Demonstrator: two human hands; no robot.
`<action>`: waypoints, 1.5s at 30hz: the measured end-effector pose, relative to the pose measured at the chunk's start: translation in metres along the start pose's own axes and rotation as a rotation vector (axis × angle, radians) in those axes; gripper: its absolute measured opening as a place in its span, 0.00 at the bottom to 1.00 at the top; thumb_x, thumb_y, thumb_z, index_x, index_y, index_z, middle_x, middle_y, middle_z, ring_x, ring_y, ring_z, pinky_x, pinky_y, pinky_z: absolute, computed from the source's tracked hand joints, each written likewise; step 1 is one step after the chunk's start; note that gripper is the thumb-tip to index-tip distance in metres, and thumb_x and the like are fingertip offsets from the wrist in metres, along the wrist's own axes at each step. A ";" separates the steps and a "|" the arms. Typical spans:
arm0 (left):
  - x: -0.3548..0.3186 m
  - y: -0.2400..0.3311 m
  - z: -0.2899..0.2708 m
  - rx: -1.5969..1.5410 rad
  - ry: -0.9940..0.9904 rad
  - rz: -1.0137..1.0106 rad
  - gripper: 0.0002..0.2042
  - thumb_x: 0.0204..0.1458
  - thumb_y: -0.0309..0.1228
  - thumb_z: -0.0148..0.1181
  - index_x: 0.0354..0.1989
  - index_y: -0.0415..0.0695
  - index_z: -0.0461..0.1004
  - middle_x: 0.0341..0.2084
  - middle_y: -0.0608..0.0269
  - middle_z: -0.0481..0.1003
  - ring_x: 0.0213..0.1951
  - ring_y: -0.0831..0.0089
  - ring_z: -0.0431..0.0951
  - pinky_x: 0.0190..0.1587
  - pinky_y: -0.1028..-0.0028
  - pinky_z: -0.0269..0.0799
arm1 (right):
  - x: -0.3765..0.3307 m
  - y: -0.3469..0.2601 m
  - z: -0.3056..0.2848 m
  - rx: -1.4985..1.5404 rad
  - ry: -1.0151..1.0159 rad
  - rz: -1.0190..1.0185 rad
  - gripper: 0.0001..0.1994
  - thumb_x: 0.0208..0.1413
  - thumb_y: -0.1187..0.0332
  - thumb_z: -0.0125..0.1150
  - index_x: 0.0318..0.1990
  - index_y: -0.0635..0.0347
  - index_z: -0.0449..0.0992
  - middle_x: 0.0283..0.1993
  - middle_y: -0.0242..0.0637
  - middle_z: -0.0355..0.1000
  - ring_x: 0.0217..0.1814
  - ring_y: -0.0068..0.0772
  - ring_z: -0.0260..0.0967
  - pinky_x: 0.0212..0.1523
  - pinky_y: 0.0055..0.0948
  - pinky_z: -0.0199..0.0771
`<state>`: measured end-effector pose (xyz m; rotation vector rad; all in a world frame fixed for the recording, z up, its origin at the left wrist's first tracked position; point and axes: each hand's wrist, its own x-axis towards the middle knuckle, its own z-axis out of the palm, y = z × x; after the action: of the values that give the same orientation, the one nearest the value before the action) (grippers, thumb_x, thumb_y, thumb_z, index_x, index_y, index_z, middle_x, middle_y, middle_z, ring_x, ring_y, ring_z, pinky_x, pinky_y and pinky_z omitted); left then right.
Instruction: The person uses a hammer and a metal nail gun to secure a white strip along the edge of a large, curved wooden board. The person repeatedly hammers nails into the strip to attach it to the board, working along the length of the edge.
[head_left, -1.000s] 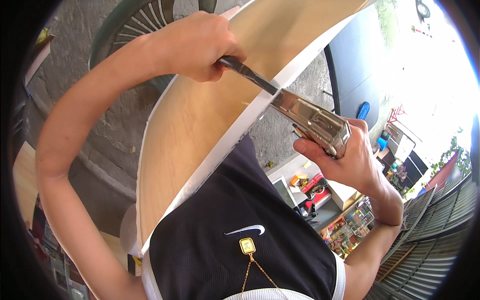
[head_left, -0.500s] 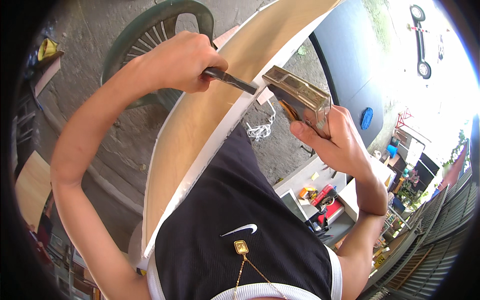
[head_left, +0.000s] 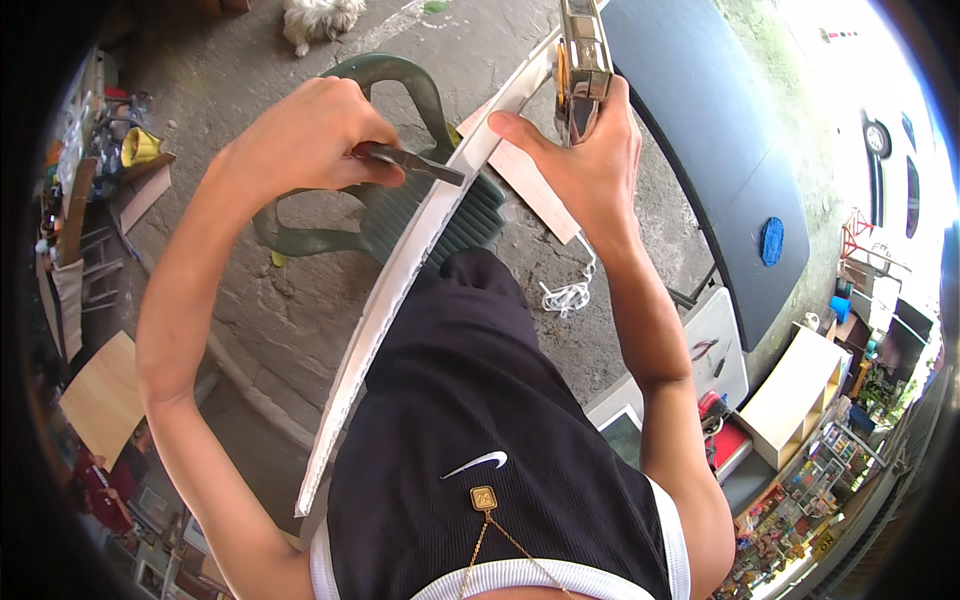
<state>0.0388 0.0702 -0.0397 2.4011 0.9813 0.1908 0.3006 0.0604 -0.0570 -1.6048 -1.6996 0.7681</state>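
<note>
A long, slim panel [head_left: 385, 275] with a white edge and a ragged white strip along it runs slantwise in front of me, its edge turned up. My left hand [head_left: 335, 135] is closed on a dark-handled metal tool [head_left: 415, 163] with a flat, broad tip. That tip lies at the panel's edge; the tool's exact kind is hard to make out. My right hand [head_left: 590, 165] grips a shiny metal staple gun [head_left: 585, 60], held upright beside the far part of the panel. The right thumb is stretched toward the panel and appears to touch its edge.
Beyond the panel stands a green plastic chair [head_left: 385, 220]. A pale board [head_left: 535, 185] and white cord [head_left: 568, 297] are near it. A dark folding table [head_left: 700, 130] with a blue item stands right. Shelves [head_left: 800, 390] stand lower right; a white dog [head_left: 318, 20] is at the top.
The panel has turned from showing its tan face to edge-on. My left hand moved slightly left with the tool; my right hand went up and left with the staple gun, its thumb now at the panel.
</note>
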 end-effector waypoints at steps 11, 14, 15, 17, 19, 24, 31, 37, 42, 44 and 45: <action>0.020 0.029 -0.033 0.383 -0.087 0.049 0.13 0.37 0.36 0.72 0.22 0.40 0.77 0.19 0.57 0.74 0.27 0.57 0.77 0.32 0.62 0.72 | -0.005 0.010 0.004 0.078 0.061 -0.012 0.37 0.32 0.48 0.81 0.44 0.66 0.71 0.36 0.41 0.72 0.40 0.34 0.70 0.43 0.36 0.70; 0.025 0.034 -0.038 0.499 -0.134 0.057 0.13 0.37 0.38 0.71 0.22 0.41 0.77 0.19 0.55 0.75 0.29 0.56 0.78 0.35 0.60 0.73 | -0.004 0.018 0.008 0.056 0.112 -0.080 0.38 0.32 0.46 0.81 0.43 0.67 0.71 0.38 0.42 0.71 0.40 0.34 0.69 0.41 0.36 0.70; 0.027 0.037 -0.040 0.531 -0.152 0.044 0.14 0.36 0.38 0.72 0.23 0.41 0.78 0.19 0.55 0.75 0.29 0.56 0.78 0.35 0.60 0.73 | -0.004 0.017 0.007 0.061 0.097 -0.066 0.38 0.32 0.46 0.81 0.43 0.67 0.71 0.39 0.42 0.70 0.40 0.34 0.68 0.41 0.36 0.70; 0.032 0.042 -0.044 0.592 -0.188 0.016 0.14 0.35 0.39 0.73 0.23 0.41 0.78 0.19 0.54 0.75 0.30 0.56 0.78 0.36 0.61 0.74 | -0.004 0.015 0.004 0.070 0.066 -0.036 0.39 0.32 0.45 0.81 0.44 0.67 0.71 0.39 0.41 0.69 0.39 0.34 0.68 0.41 0.37 0.70; 0.037 0.047 -0.044 0.624 -0.238 -0.012 0.14 0.34 0.39 0.73 0.23 0.42 0.79 0.20 0.54 0.75 0.30 0.55 0.78 0.36 0.61 0.73 | -0.004 0.017 0.004 0.075 0.080 -0.065 0.39 0.32 0.44 0.81 0.44 0.67 0.71 0.37 0.40 0.68 0.38 0.33 0.67 0.40 0.35 0.70; 0.041 0.054 -0.047 0.640 -0.260 0.011 0.13 0.34 0.39 0.72 0.21 0.43 0.77 0.18 0.58 0.75 0.29 0.57 0.78 0.32 0.60 0.70 | -0.004 0.027 0.009 0.115 0.118 -0.105 0.40 0.31 0.43 0.81 0.42 0.67 0.71 0.33 0.37 0.67 0.34 0.30 0.66 0.35 0.32 0.69; 0.038 0.052 -0.040 0.580 -0.219 0.021 0.12 0.38 0.36 0.70 0.21 0.40 0.79 0.19 0.52 0.75 0.28 0.54 0.79 0.33 0.60 0.74 | -0.008 0.017 0.002 0.109 0.001 -0.006 0.40 0.32 0.49 0.82 0.47 0.68 0.68 0.42 0.47 0.69 0.45 0.44 0.72 0.47 0.39 0.73; 0.044 0.037 -0.035 0.634 -0.233 0.101 0.11 0.36 0.33 0.71 0.22 0.42 0.75 0.19 0.56 0.75 0.25 0.55 0.77 0.29 0.61 0.71 | -0.007 0.019 0.002 0.107 0.044 -0.006 0.38 0.31 0.49 0.82 0.44 0.66 0.70 0.41 0.44 0.70 0.42 0.41 0.72 0.43 0.38 0.72; 0.032 0.004 -0.002 0.315 -0.130 0.100 0.09 0.32 0.26 0.69 0.23 0.41 0.74 0.19 0.56 0.75 0.25 0.55 0.77 0.29 0.61 0.71 | -0.009 0.017 -0.005 0.166 0.031 0.017 0.38 0.29 0.48 0.83 0.43 0.66 0.72 0.36 0.42 0.71 0.37 0.37 0.72 0.38 0.36 0.73; 0.029 -0.006 0.016 0.154 -0.090 0.090 0.10 0.30 0.24 0.69 0.23 0.41 0.74 0.19 0.57 0.75 0.25 0.55 0.77 0.28 0.61 0.71 | -0.010 0.029 -0.007 0.165 0.051 -0.064 0.35 0.31 0.49 0.82 0.42 0.67 0.74 0.28 0.38 0.72 0.29 0.30 0.71 0.33 0.32 0.72; 0.028 -0.010 0.023 0.074 -0.070 0.085 0.11 0.29 0.23 0.69 0.23 0.41 0.74 0.19 0.57 0.75 0.25 0.55 0.77 0.27 0.62 0.70 | -0.012 0.029 -0.014 0.214 -0.017 -0.001 0.34 0.32 0.49 0.82 0.41 0.66 0.74 0.26 0.36 0.72 0.27 0.28 0.69 0.31 0.31 0.71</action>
<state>0.0599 0.0853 -0.0668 2.5015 0.8695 0.1026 0.3294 0.0505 -0.0726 -1.4539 -1.5719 0.9326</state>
